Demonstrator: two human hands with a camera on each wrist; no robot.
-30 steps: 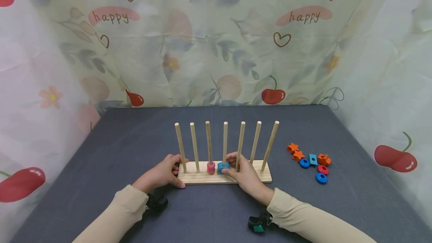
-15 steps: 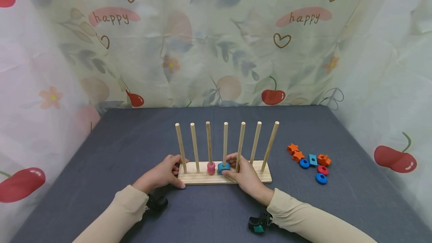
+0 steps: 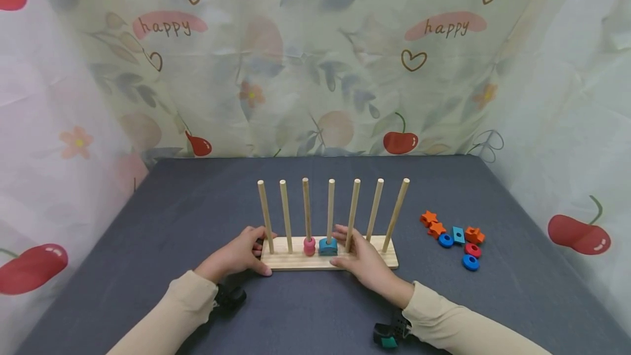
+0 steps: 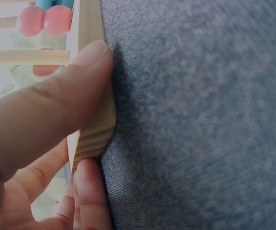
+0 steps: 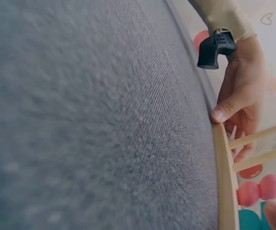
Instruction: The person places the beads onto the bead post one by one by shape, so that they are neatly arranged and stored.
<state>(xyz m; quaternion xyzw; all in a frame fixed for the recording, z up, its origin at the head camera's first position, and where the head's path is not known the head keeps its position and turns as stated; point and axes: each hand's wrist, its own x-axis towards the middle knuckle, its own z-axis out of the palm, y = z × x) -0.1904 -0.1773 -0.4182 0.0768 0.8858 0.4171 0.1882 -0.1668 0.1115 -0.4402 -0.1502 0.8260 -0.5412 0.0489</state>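
A wooden peg board (image 3: pixel 296 262) with several upright pegs stands mid-table. My left hand (image 3: pixel 240 253) grips its left end; in the left wrist view the thumb (image 4: pixel 66 91) lies along the front edge and fingertips touch the end. Pink beads (image 3: pixel 309 246), two round ones in the left wrist view, sit at the base of one peg. On the middle peg, just right of them, sits a blue block piece (image 3: pixel 327 246). My right hand (image 3: pixel 367 262) is spread beside that piece, thumb and fingers apart, with nothing pinched. Its fingers pass behind a neighbouring peg.
Loose pieces lie right of the board: orange stars (image 3: pixel 436 229), an orange piece (image 3: pixel 475 234), blue rings (image 3: pixel 470 262), a light blue block (image 3: pixel 458 235) and a red ring (image 3: pixel 472 250). A patterned curtain (image 3: pixel 315 70) hangs behind the dark tablecloth (image 3: pixel 315 316).
My right hand has let go of the blue block piece on the middle peg and drawn slightly right, fingers widening. The left hand keeps its grip on the board.
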